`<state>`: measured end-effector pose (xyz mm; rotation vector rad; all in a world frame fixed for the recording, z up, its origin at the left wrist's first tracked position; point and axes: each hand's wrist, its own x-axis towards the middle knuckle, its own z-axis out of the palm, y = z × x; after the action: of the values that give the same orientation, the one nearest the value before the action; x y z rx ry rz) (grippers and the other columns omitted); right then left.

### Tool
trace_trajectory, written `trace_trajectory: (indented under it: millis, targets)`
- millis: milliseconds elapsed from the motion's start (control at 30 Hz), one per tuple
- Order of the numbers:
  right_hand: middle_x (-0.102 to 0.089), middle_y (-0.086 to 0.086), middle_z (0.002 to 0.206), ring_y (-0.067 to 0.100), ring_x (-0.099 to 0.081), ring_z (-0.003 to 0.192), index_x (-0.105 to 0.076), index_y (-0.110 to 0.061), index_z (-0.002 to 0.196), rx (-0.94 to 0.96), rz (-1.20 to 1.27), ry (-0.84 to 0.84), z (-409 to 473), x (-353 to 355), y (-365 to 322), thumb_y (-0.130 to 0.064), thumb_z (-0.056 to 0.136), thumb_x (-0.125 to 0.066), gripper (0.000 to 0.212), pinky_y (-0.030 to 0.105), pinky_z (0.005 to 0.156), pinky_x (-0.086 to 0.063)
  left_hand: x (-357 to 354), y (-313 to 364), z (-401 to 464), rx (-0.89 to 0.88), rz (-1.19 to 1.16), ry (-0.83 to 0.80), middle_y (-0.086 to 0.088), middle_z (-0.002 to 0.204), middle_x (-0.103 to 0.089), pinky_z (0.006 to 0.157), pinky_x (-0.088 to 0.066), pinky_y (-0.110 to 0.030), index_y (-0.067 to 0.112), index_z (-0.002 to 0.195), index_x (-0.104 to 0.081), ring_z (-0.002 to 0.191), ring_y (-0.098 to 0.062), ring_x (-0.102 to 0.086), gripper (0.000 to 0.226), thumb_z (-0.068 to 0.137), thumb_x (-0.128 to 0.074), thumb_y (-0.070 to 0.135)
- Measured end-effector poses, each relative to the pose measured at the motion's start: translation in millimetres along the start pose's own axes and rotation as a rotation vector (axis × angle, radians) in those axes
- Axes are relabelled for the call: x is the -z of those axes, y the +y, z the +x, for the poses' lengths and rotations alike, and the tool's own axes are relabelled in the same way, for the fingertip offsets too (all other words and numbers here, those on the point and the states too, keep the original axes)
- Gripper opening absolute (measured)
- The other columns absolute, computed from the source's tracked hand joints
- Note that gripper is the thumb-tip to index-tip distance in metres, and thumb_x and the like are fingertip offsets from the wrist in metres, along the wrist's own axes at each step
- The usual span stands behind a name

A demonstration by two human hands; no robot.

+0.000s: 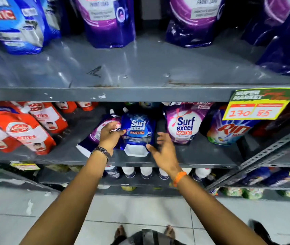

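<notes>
A blue Surf Excel Matic pouch (138, 133) stands upright on the middle grey shelf (202, 154). My left hand (109, 134) grips its left edge, thumb on the front. Behind that hand a purple pouch (97, 131) leans to the left. My right hand (161, 147) is at the blue pouch's lower right corner with fingers spread and relaxed; its thumb touches the pouch's bottom edge.
Another purple Surf Excel pouch (184, 126) and a Rin pouch (229, 131) stand to the right. Red Lifebuoy packs (29, 131) lie at the left. Large pouches fill the upper shelf (140, 92). A yellow price tag (255, 110) hangs at the right. White bottles (146, 172) stand below.
</notes>
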<state>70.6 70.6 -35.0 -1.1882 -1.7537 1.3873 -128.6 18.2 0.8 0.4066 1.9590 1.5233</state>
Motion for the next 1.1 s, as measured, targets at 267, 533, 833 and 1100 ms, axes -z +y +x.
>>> trace_trajectory:
  millis: [267,533,833,1100]
  targets:
    - [-0.07,0.006,0.119,0.022,-0.067,0.111,-0.054,-0.007,0.119,-0.361,-0.056,-0.003,66,-60,4,-0.056,0.03,-0.079,0.104,0.029,0.093,-0.054,-9,-6,49,0.199,0.058,-0.182,-0.014,0.076,-0.07,0.07,-0.055,-0.038,0.009,0.068,-0.059,0.069,-0.028,-0.066,0.017,0.07,-0.076,0.006]
    - [-0.073,0.014,0.115,0.027,-0.071,0.106,-0.071,0.0,0.112,-0.404,0.093,-0.136,23,-35,-12,0.015,0.067,-0.082,0.049,0.013,0.065,-0.057,-25,-19,71,0.216,0.319,-0.291,-0.009,0.101,-0.072,0.088,-0.057,-0.036,0.002,0.106,-0.067,0.09,-0.024,-0.069,0.054,0.06,-0.082,0.025]
    - [-0.062,-0.011,0.109,0.01,-0.065,0.102,-0.039,-0.021,0.125,-0.225,0.183,-0.074,2,-29,-14,0.023,0.056,-0.082,0.092,0.032,0.094,-0.055,-7,4,33,0.053,0.045,-0.384,-0.004,0.088,-0.075,0.061,-0.061,-0.028,0.006,0.098,-0.07,0.064,-0.014,-0.071,0.026,0.077,-0.073,-0.009]
    - [-0.054,-0.005,0.13,0.011,-0.061,0.112,-0.013,-0.02,0.156,-0.003,0.028,0.014,17,-37,-39,0.017,0.068,-0.079,0.116,0.003,0.075,-0.051,5,27,40,-0.159,-0.016,-0.281,-0.005,0.089,-0.071,0.064,-0.061,-0.026,0.004,0.098,-0.062,0.069,-0.01,-0.071,0.03,0.076,-0.073,-0.012]
